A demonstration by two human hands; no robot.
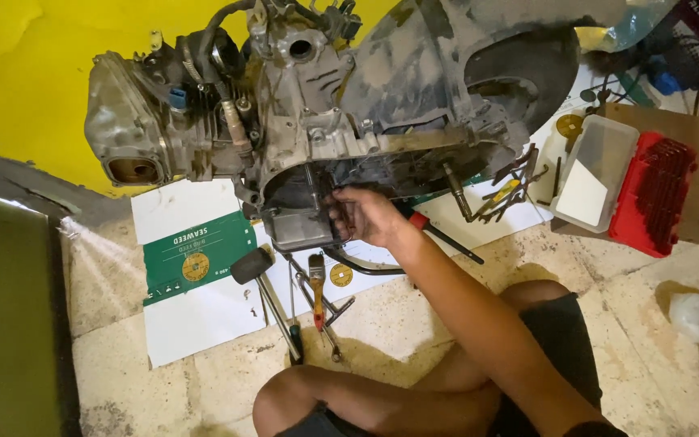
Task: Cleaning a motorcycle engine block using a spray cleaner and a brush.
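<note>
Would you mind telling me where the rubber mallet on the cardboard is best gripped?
Grip the mallet around its slim handle, coming from above. It lies flat, black head toward the engine, handle pointing toward the person; nearby tools crowd its right side, so the left is freer.

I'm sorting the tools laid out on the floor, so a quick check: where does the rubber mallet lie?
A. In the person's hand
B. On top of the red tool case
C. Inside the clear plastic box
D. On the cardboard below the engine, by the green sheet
D: the mallet lies on the white cardboard just below the engine, its black head beside the green sheet, apart from the right hand reaching into the engine.
</note>
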